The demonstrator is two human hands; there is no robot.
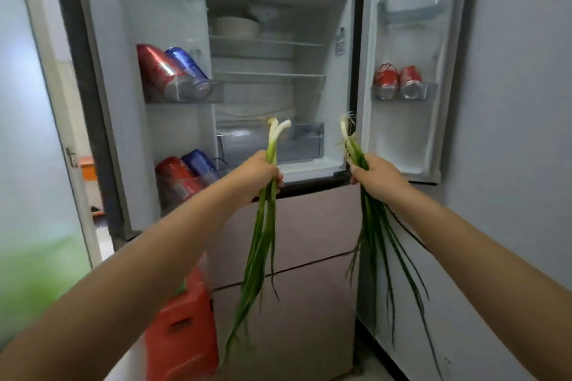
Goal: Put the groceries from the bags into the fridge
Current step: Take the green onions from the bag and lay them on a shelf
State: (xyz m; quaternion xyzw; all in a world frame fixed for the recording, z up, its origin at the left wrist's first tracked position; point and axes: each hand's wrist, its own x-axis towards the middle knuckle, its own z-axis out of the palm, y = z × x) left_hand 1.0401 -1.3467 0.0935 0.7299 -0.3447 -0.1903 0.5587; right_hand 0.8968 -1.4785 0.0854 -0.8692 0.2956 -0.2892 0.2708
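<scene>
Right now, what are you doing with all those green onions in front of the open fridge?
A person stands at the fridge with both its doors open. The left hand grips one bunch of green onions, and the right hand grips a second bunch. Both bunches are held white ends up, with the leaves hanging down. They are not in the fridge yet. Cans already sit in the door racks, and a bowl is on the top shelf.

Two bunches of spring onions, six cans, one bowl, two open fridge doors
</scene>
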